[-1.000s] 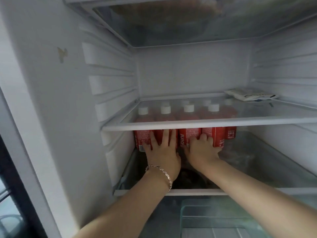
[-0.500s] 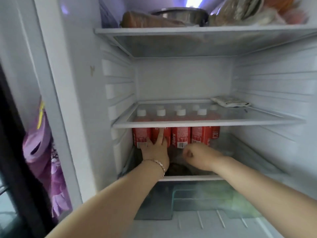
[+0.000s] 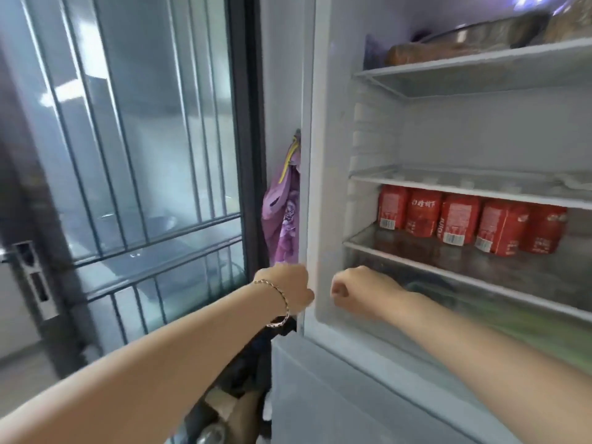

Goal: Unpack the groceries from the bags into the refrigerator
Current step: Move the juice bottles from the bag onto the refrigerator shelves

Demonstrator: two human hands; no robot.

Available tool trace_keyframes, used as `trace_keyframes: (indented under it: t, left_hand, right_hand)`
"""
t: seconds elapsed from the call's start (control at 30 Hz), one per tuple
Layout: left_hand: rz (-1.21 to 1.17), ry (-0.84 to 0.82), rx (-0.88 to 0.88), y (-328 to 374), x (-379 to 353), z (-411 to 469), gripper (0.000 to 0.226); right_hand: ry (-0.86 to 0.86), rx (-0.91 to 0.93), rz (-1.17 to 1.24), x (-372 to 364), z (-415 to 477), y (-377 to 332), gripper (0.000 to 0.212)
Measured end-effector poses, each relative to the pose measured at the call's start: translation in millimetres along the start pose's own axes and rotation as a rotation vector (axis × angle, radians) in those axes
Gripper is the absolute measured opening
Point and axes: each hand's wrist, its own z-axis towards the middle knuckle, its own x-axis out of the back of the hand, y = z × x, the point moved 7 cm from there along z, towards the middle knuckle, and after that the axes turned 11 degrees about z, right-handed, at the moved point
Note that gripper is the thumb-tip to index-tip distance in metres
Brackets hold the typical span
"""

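The open refrigerator (image 3: 323, 174) fills the right half of the head view. Several red bottles (image 3: 461, 219) with barcode labels stand in a row on a glass shelf (image 3: 426, 264), under another glass shelf (image 3: 448, 184). My left hand (image 3: 285, 290), with a bracelet on the wrist, is outside the fridge at its left edge, fingers curled and holding nothing. My right hand (image 3: 358, 291) is a loose fist just in front of the lower compartment, also holding nothing. Both hands are well clear of the bottles.
A wrapped loaf (image 3: 432, 51) and a steel bowl (image 3: 480, 30) sit on the top shelf. A purple bag (image 3: 285, 225) hangs between the fridge and a barred glass door (image 3: 144, 155). Something dark (image 3: 253, 363) lies low beside the fridge. Greenish items show blurred in the lowest compartment (image 3: 480, 315).
Both hands have pulled back out of the fridge, off the red bottles. The view has swung left, bringing the barred door and purple bag into sight.
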Motion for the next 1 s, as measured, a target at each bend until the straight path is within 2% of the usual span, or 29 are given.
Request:
trace_keyframes:
  t: [0.17,0.37,0.53,0.67,0.83,1.0]
  left_hand:
    - [0.022,-0.251,0.283,-105,-57,-115,0.028]
    - [-0.109,-0.256,0.743,-213,-83,-326,0.028]
    - [-0.160,-0.254,1.122,-265,-92,-559,0.026]
    - [-0.133,-0.279,1.367,-277,-94,-758,0.029]
    - [-0.109,-0.350,1.644,-251,-78,-984,0.029]
    - [-0.121,-0.406,1.898,-209,-68,-1172,0.031]
  right_hand:
    - [-0.162,0.257,0.002,-60,-21,-112,0.018]
    - [-0.308,0.684,-0.011,-127,-97,-296,0.022]
    - [-0.395,0.978,0.011,-197,-221,-464,0.022]
    - [-0.489,1.216,0.002,-252,-366,-586,0.023]
    - [-0.587,1.493,0.001,-297,-562,-705,0.023]
    - [-0.711,1.759,-0.051,-328,-747,-790,0.019]
